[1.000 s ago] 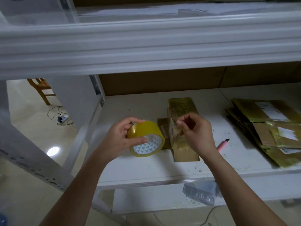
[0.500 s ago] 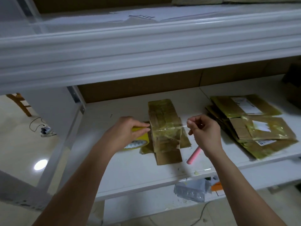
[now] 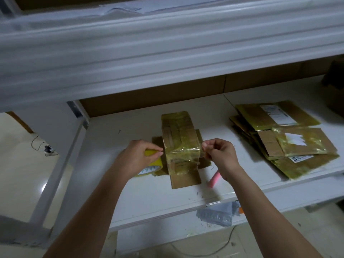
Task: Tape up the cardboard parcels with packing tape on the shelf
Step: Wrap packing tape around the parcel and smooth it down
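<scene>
Far left, past the shelf post, a cable is lying on the pale floor. On the white shelf, your left hand is gripping the yellow tape roll, fingers curled over its top, the roll sitting on the shelf just left of the parcel. A strip of tape is running from the roll across the near end of the cardboard parcel, which is lying mid-shelf, already wrapped in yellowish tape, on top of flat cardboard pieces that are sticking out to the left, right and near side. Your right hand is pinching the strip's free end at the parcel's right edge, fingers clenched around it. A pink utility knife is lying on the shelf just near your right wrist, partly hidden by it. Further right, a stack of taped flat parcels with white labels is sitting well apart from the hands. Below the shelf's near edge, a grey plastic bag is showing.
</scene>
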Motion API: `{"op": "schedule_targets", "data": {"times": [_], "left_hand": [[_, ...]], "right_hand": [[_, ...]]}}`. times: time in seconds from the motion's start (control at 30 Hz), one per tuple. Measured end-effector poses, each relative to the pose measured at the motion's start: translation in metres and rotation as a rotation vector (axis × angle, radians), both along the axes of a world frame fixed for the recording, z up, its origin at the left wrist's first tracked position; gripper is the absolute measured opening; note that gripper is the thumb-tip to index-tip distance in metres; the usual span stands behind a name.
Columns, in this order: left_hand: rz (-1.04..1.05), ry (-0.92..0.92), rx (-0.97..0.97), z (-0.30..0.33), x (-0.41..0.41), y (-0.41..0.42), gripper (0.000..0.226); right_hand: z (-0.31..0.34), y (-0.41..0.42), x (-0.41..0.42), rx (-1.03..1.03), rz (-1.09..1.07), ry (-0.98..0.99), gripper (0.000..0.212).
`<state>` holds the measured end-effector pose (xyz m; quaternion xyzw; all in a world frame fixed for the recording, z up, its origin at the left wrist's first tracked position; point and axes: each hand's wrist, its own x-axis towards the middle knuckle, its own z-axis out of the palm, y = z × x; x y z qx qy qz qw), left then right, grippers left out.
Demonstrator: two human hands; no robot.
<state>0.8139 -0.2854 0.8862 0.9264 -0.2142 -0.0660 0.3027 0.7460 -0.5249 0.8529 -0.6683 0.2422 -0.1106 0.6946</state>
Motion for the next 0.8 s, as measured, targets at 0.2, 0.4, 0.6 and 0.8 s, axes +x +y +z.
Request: {"op": "schedule_targets", "data": {"times": [0.2, 0.4, 0.6, 0.8], "left_hand": [[0.072, 0.034, -0.038, -0.011, -0.002, -0.008, 0.017], [0.081, 0.025, -0.108, -0.015, -0.007, -0.012, 0.016], [0.087, 0.028, -0.097, -0.013, -0.012, -0.013, 0.022], [0.080, 0.059, -0.087, -0.016, -0.014, -0.018, 0.021]], "right_hand": [[-0.009, 0.000, 0.001, 0.141, 0.067, -0.033, 0.016], [-0.015, 0.002, -0.002, -0.104, 0.072, -0.081, 0.004], [-0.028, -0.004, -0.018, -0.272, 0.036, 0.014, 0.028], [-0.025, 0.024, -0.035, -0.161, 0.275, -0.188, 0.064]]}}
